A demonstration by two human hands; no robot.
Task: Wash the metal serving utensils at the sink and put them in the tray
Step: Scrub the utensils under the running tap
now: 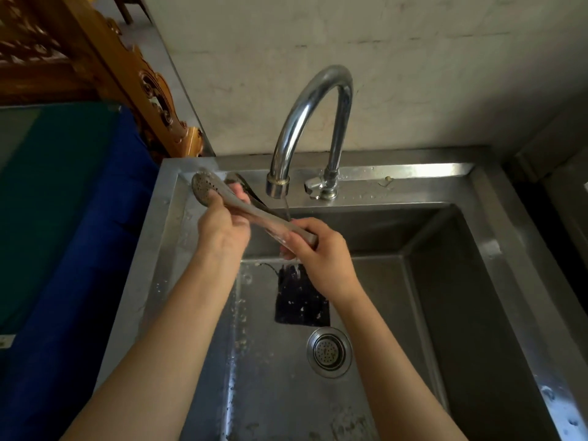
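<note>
Head view: over the sink, both forearms reach forward; the left hand grips the tongs near their perforated end, the right hand clasps their hinge end under the faucet stream, drain strainer below the right wrist.

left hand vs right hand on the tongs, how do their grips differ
The left hand holds the tongs near the perforated spoon end, up by the sink's back left corner; the right hand wraps the closed handle end, lower and nearer the middle. The thin water stream from the faucet lands by the right hand, not the left hand. Both are closed on the same tongs, above the basin.
</note>
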